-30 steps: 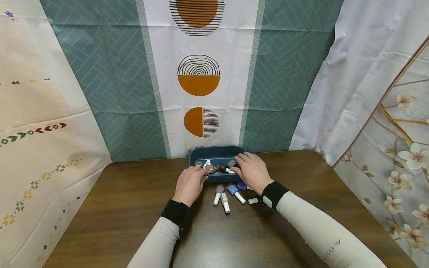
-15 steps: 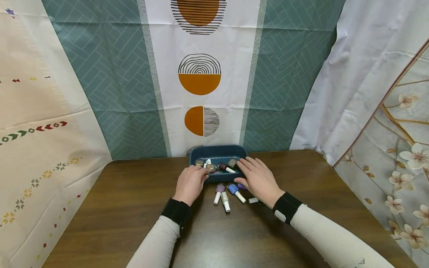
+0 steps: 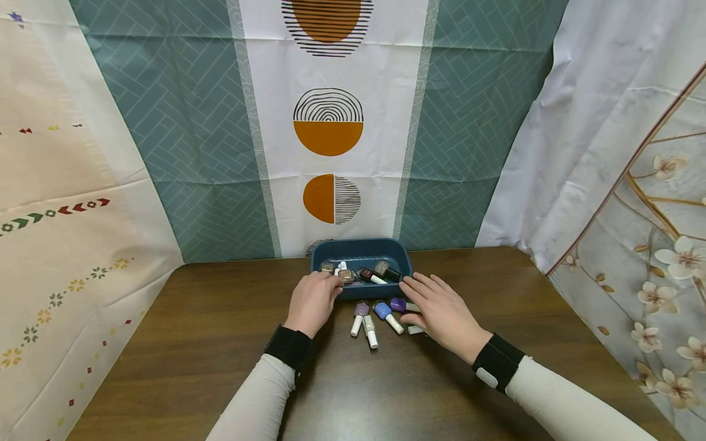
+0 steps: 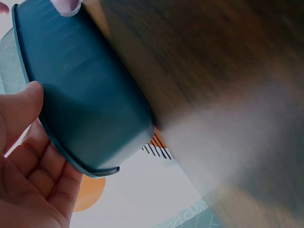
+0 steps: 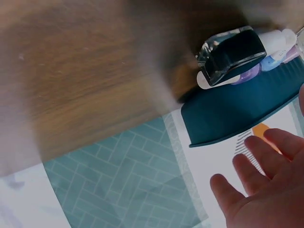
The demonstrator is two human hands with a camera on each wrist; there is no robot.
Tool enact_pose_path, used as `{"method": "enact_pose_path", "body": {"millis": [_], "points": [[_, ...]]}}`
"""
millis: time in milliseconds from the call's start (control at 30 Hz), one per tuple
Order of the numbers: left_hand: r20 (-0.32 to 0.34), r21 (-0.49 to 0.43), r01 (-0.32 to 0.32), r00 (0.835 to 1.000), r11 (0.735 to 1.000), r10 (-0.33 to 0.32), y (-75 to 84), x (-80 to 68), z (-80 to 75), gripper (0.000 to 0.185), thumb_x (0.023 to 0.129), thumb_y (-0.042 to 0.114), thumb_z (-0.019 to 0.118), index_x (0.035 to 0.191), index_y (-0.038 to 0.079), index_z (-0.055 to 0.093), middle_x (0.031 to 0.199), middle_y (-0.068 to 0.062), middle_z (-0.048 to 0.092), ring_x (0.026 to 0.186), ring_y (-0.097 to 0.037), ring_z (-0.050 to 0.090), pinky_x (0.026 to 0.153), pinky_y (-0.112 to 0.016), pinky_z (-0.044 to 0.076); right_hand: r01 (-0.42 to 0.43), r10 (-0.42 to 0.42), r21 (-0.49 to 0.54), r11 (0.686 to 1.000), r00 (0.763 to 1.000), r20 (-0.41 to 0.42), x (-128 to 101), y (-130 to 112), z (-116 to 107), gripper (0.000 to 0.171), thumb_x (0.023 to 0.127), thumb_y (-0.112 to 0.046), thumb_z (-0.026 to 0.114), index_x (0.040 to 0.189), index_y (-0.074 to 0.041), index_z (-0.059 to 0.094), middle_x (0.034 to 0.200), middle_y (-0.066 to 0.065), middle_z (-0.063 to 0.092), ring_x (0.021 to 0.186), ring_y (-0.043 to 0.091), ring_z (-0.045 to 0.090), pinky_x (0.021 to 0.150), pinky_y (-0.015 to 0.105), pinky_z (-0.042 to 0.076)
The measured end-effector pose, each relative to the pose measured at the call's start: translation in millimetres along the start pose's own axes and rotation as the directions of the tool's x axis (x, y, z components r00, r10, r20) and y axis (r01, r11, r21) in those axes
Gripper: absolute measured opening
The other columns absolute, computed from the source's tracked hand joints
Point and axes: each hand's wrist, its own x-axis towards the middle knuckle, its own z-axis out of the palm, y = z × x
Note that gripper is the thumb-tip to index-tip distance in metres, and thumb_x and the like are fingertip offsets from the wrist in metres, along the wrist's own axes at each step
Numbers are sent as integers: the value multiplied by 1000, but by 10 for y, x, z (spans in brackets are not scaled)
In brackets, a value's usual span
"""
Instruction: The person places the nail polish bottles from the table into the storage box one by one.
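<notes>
A dark teal plastic bin [image 3: 361,293] stands at the table's back edge, holding several nail polish bottles, among them a dark red one [image 3: 366,274] and a glittery one [image 3: 382,267] with a black cap. My left hand [image 3: 313,303] grips the bin's front left rim; in the left wrist view its thumb [image 4: 28,102] lies on the rim. Near the front right corner my right hand [image 3: 444,312] hovers with fingers spread, holding nothing. Below it lies a dark bottle [image 5: 237,52] with a white cap, mostly hidden in the head view.
Before the bin lie a mauve bottle [image 3: 361,309], a pale one [image 3: 371,334], a blue one [image 3: 382,311] and a purple one [image 3: 397,304]. A patterned curtain [image 3: 328,202] hangs right behind the wooden table [image 3: 220,343].
My right hand has drawn back from over the bin, toward the right and nearer me. The black cap inside the bin is now uncovered. My left hand stays at the rim.
</notes>
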Motion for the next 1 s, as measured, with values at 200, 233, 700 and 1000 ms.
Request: {"method": "enact_pose_path", "body": {"millis": [200,233,700,1000], "points": [[9,2,9,1000,1000,-9,1,-2,-5,7,100,16,84,107,12,86,96,-4,77,89,-27,68,90,-45,59,65,-65,15,998,998,-12,-92,0,4,71,100,-46,82,154,-4,64,157,14,63,151,36,53,126,56,37],[10,2,10,1000,1000,-10,-1,-2,-3,7,101,16,84,107,12,86,96,-4,77,89,-26,68,91,-45,59,74,-73,18,997,997,-14,-100,-2,3,71,99,-46,83,153,-4,64,156,14,63,150,36,54,126,57,37],[6,-9,0,1000,1000,0,2,9,13,8,101,15,83,107,12,86,96,-4,77,90,-27,69,91,-46,59,116,-118,83,990,993,14,-202,4,-5,62,98,-39,85,145,-2,70,145,13,71,137,32,66,121,56,44],[12,-8,0,1000,1000,0,-6,3,10,7,101,15,84,107,12,86,95,-4,77,88,-26,68,90,-46,59,110,-112,95,989,994,11,-310,33,39,60,93,-38,91,140,-5,74,137,9,76,130,29,70,115,52,51]]}}
